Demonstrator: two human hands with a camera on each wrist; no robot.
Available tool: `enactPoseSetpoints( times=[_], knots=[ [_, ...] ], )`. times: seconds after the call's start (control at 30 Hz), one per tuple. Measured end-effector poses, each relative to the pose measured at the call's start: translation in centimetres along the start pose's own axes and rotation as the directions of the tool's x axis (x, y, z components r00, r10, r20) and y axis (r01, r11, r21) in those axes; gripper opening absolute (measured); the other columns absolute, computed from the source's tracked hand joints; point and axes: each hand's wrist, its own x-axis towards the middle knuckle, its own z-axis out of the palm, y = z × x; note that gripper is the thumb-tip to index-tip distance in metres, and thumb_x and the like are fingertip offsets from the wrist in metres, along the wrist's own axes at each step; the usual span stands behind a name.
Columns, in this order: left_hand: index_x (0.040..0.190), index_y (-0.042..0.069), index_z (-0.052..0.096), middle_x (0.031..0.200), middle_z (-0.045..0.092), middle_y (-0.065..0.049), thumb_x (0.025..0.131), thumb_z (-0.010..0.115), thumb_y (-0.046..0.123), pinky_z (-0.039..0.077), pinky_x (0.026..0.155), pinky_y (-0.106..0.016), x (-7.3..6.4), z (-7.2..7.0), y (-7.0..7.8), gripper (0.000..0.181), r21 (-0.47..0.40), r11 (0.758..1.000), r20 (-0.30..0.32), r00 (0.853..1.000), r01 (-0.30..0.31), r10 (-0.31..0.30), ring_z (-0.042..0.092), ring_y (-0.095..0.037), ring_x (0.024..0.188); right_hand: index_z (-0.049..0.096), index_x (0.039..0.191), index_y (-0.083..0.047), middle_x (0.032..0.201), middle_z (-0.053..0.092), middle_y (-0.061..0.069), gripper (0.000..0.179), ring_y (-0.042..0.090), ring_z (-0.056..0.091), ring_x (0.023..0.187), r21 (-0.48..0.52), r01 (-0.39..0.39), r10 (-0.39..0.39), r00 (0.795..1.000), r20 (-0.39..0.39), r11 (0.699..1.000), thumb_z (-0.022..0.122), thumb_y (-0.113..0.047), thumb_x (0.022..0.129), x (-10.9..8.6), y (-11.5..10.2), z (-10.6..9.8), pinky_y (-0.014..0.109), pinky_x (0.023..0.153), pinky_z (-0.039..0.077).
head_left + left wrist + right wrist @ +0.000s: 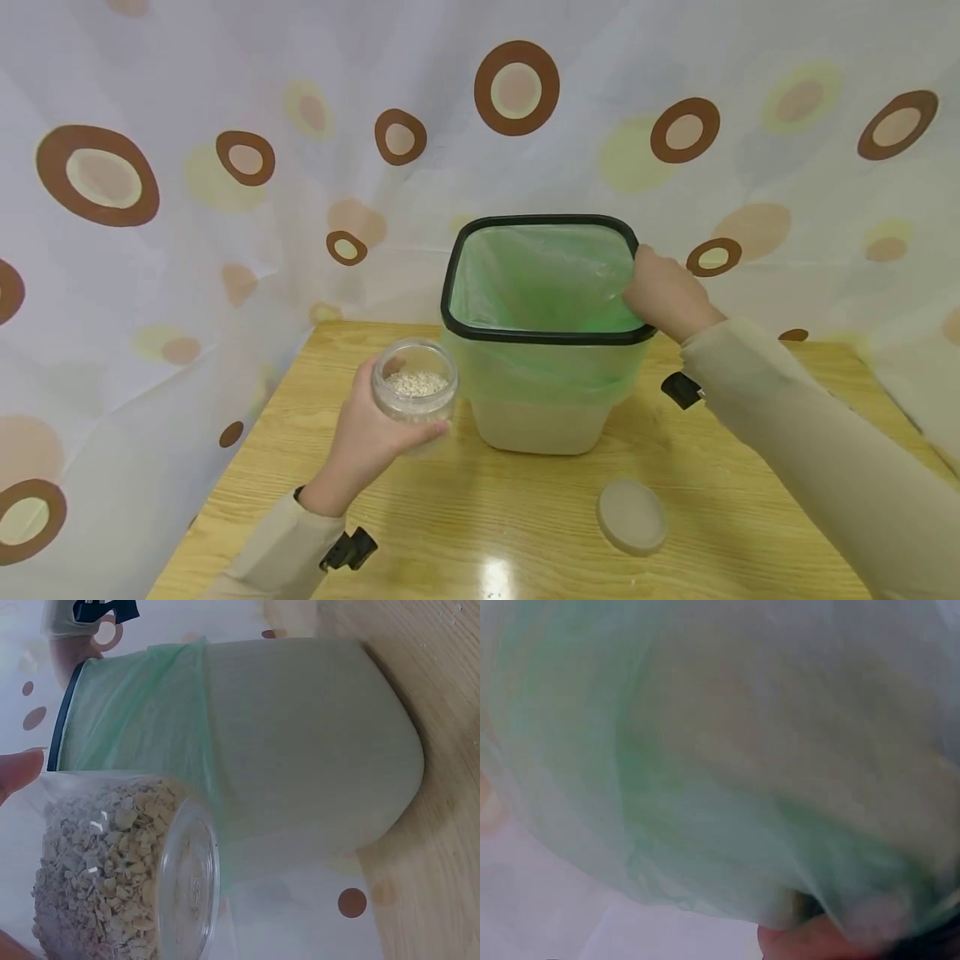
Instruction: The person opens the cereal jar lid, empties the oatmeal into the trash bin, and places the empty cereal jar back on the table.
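A transparent round jar of pale dry flakes was held beside a tall whitish plastic bin.
The jar was kept mouth upward between the thumb and fingers of the left hand, parted to its width and curled round it; the bin's black rim, over thin green plastic film, was gripped by the right hand's bent fingers. A flat round beige lid was seen on the wood-grained surface, to the right of the left fingers and nearer the wearer than the right ones.
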Motion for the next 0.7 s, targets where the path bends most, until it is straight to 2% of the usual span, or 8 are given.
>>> enactPoseSetpoints(
  times=[0.17, 0.4, 0.57, 0.7],
  knots=[
    [0.141, 0.0, 0.035, 0.135, 0.048, -0.014, 0.063, 0.091, 0.015, 0.044, 0.093, -0.048, 0.4, -0.6, 0.5, 0.097, 0.043, 0.999, -0.011, 1.0, -0.018, 0.019, 0.05, -0.032, 0.117, 0.015, 0.142, 0.022, 0.073, 0.056, 0.023, 0.059, 0.031, 0.051, 0.059, -0.066, -0.028, 0.028, 1.0, -0.008, 0.997, 0.035, -0.006, 0.095, 0.0, -0.2, 0.3, 0.038, 0.051, 0.039],
    [0.139, 0.001, 0.037, 0.133, 0.048, -0.013, 0.062, 0.091, 0.013, 0.042, 0.094, -0.046, 1.2, -1.4, 1.3, 0.095, 0.078, 0.995, -0.041, 0.997, -0.055, 0.058, 0.05, -0.031, 0.115, 0.013, 0.145, 0.019, 0.078, 0.058, 0.027, 0.061, 0.033, 0.054, 0.061, -0.106, -0.053, 0.051, 0.998, -0.023, 0.993, 0.04, -0.008, 0.096, 0.2, -0.5, 0.5, 0.04, 0.051, 0.041],
    [0.14, 0.001, 0.035, 0.136, 0.046, -0.014, 0.064, 0.09, 0.013, 0.042, 0.095, -0.046, 1.6, -1.4, 1.7, 0.095, 0.074, 0.997, -0.031, 0.999, -0.038, 0.04, 0.049, -0.031, 0.116, 0.01, 0.144, 0.02, 0.069, 0.055, 0.022, 0.061, 0.027, 0.047, 0.053, -0.117, -0.053, 0.051, 0.998, -0.021, 0.992, 0.036, -0.006, 0.096, 0.2, -0.6, 0.4, 0.036, 0.049, 0.037],
    [0.142, 0.0, 0.032, 0.138, 0.045, -0.013, 0.065, 0.089, 0.015, 0.041, 0.095, -0.047, 2.1, -1.5, 2.2, 0.097, 0.084, 0.996, -0.04, 0.999, -0.033, 0.036, 0.048, -0.031, 0.117, 0.011, 0.144, 0.02, 0.066, 0.055, 0.02, 0.059, 0.027, 0.047, 0.051, -0.127, -0.052, 0.049, 0.998, -0.028, 0.991, 0.036, -0.005, 0.097, 0.1, -0.7, 0.5, 0.036, 0.048, 0.038]
  ],
)
